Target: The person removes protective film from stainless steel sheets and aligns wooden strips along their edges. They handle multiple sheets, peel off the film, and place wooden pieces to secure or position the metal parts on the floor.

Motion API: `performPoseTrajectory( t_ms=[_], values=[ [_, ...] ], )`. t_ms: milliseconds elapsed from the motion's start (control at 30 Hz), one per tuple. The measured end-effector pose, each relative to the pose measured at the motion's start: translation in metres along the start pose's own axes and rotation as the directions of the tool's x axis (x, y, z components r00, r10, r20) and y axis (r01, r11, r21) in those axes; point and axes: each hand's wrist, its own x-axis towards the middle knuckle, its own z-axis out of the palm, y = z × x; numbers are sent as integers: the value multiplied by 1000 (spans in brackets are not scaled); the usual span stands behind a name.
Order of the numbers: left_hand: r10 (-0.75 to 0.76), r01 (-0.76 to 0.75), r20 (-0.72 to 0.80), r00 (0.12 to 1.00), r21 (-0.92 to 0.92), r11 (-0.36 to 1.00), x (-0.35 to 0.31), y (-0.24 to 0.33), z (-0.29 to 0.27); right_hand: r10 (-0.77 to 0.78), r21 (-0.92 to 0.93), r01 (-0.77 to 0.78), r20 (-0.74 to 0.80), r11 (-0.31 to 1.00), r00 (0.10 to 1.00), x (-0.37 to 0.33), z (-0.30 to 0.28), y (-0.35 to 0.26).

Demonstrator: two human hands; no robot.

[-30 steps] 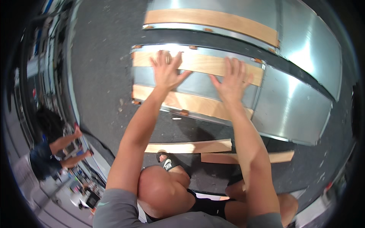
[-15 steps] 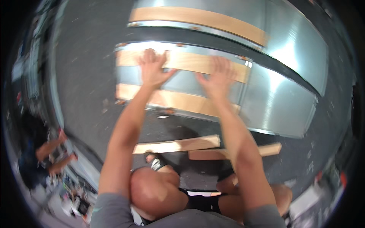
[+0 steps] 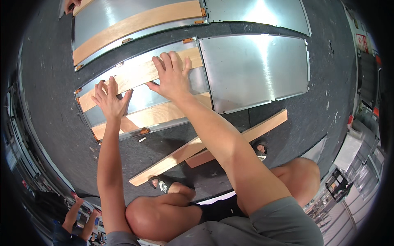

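- My left hand lies palm down on the upper wooden plank, toward its left end; the fingers are spread wide, the thumb held out past the near edge, and they grip nothing.
- My right hand rests on the same plank nearer its right end; these fingers are spread and a little bent, their tips at the far edge; I cannot tell whether they hook over it.
- The upper plank lies across the left part of a metal panel on the dark floor; a lower plank lies along the near side, apart from the upper one.
- An orange clip sits on the panel's far edge; another is at the near edge.
- Two loose planks lie on the floor between the panel and my sandals; my right forearm partly covers them.
- Beyond is a second metal panel with its own plank; another person's hand shows at its far left corner.
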Motion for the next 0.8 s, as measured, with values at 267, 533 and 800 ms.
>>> performPoseTrajectory(
  t_ms=[267, 533, 800],
  values=[
    [2, -1, -32, 999, 39, 999, 3, -1, -1, 23, -31, -21, 66, 999, 998, 2, -3, -2],
    [102, -104, -139, 985, -2, 995, 6, -7, 2, 21, -82, -14, 82, 997, 996, 1, 0, -3],
    [142, -133, -148, 979, 73, 988, 4, -14, 8, 5, -35, -4, 28, 999, 1000, -2, 6, -2]
  ],
)
